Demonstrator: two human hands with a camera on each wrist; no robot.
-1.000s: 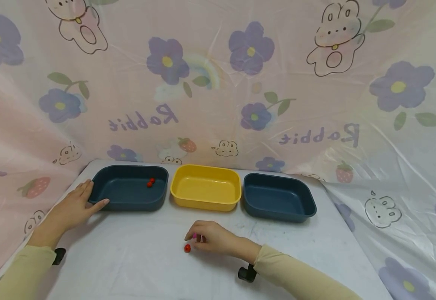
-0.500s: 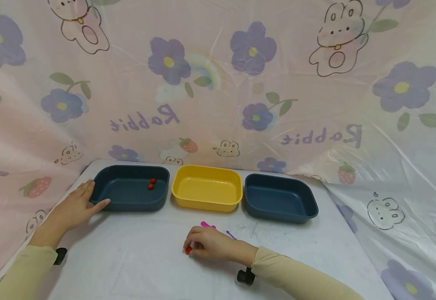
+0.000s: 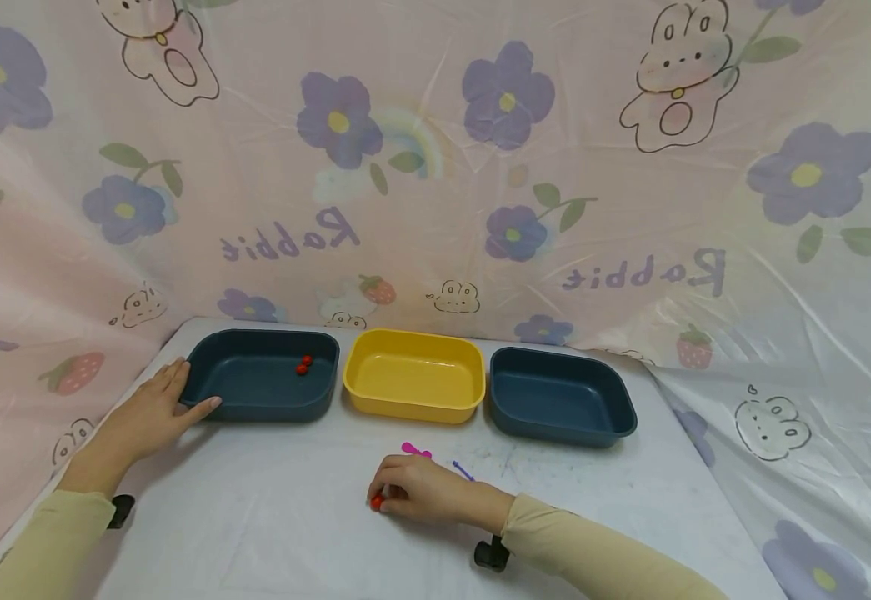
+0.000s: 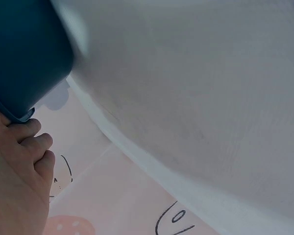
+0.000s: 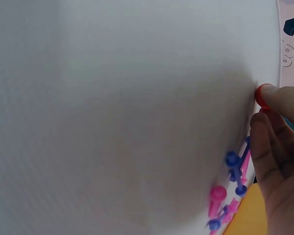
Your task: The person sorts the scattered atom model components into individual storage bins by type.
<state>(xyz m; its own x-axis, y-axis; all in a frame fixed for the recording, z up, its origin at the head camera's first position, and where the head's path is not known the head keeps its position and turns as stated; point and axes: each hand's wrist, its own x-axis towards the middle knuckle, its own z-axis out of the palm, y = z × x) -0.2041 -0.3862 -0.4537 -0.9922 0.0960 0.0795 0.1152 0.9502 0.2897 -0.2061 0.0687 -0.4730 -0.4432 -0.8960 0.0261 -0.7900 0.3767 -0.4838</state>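
In the head view, my left hand (image 3: 146, 412) rests at the front left corner of the left dark blue tray (image 3: 255, 408). Its thumb is spread along the front and its fingers lie against the left side. Two small red balls (image 3: 302, 369) lie inside that tray. My right hand (image 3: 423, 490) is low over the white table in front of the yellow tray (image 3: 412, 408). Thumb and fingertips pinch another small red ball (image 5: 261, 96), partly hidden by the fingers. Beyond this hand lie pink pieces (image 5: 217, 193) and blue pieces (image 5: 232, 158) shaped like short knobbed sticks.
A second dark blue tray (image 3: 558, 425) stands right of the yellow one, the trays forming a row along the back. Behind them hangs a patterned curtain (image 3: 420, 183). Each wrist carries a small black camera (image 3: 492, 552).
My right hand has come down and slightly toward me onto the red ball and now pinches it. Pink and blue pieces behind it have come into view. My left hand stays in place.
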